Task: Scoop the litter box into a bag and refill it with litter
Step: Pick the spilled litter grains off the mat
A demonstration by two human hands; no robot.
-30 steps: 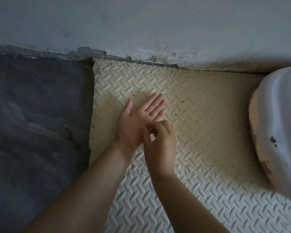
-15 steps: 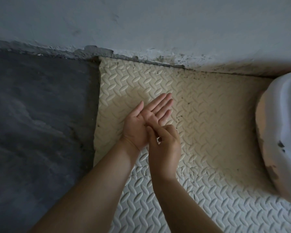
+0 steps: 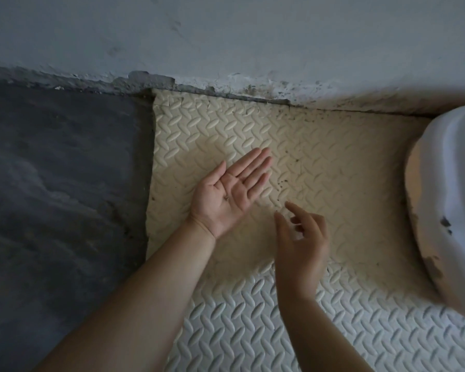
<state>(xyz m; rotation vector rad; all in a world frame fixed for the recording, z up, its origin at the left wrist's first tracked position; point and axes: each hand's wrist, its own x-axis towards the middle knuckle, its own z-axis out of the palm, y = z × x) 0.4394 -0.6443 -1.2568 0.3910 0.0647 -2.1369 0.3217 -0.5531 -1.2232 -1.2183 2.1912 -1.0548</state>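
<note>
Litter box (image 3: pixel 451 200): white plastic, at far right edge of view, cut by the frame, resting on foam mat (image 3: pixel 333 157) close to wall (image 3: pixel 226 36). Only a rounded side and rim visible. Visible side running from wall toward camera; true long axis and facing of the opening not determinable. Dark smudge and brownish smears on its outer side. Interior not seen.

Left hand (image 3: pixel 231 189): palm up, over cream tile (image 3: pixel 199 135) of mat, well apart from litter box. Fingers (image 3: pixel 255 167) straight, close together, pointing up-right toward wall; thumb out to the side. Nothing gripped. One small dark speck (image 3: pixel 226 197) lying on palm, too small to identify.

Right hand (image 3: pixel 301 237): just beside left hand, on its right, not touching it. Back of hand toward camera. Fingers (image 3: pixel 293 210) loosely curled, forefinger and thumb extended and parted, narrow gap between them. Nothing seen held.

Dark crumbs (image 3: pixel 282 183) scattered on cream tile between the fingertips and litter box, more along the wall edge.

White tile (image 3: pixel 252 331) of same tread pattern adjoining cream tile on near side, under both forearms. Dark grey floor (image 3: pixel 64 183) left of mat. Base of wall chipped and stained.
</note>
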